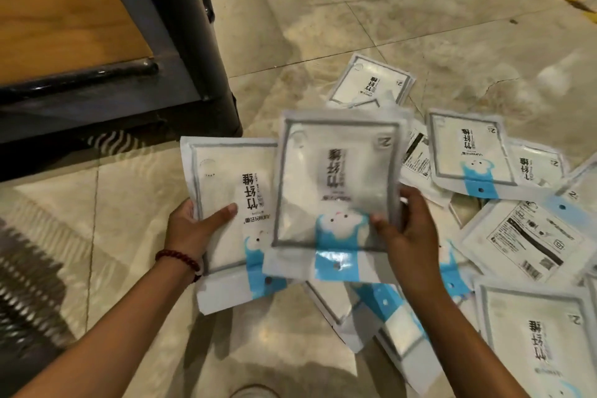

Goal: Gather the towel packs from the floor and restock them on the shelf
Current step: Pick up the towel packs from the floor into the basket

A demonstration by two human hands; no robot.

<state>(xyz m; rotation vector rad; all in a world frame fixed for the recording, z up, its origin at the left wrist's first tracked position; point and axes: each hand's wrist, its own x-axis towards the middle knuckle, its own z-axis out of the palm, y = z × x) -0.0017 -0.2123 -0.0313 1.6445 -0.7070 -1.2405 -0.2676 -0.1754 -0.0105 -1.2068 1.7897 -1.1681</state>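
1. Two towel packs are held up above the tiled floor (323, 26), one in each hand, printed faces toward the camera with the lettering upside down.
2. The left hand (190, 229) has its grip closed on the left pack (226, 203), thumb across the front near the lower left corner and fingers behind; a dark red bead bracelet (179, 258) sits on that wrist.
3. The right hand (407, 229) has its grip closed on the right pack (336, 178), thumb on the front at the lower right corner and fingers wrapped behind the right edge.
4. The right pack overlaps the left pack's right edge and looks blurred.
5. More packs lie scattered on the floor to the right and below, overlapping one another; some show the blue cartoon strip, and one back-side pack (529, 236) shows a barcode label.
6. One further pack (371, 81) lies beyond the held ones.
7. A dark metal shelf (168, 42) with a wooden board stands at upper left, its corner post just beside the pile.
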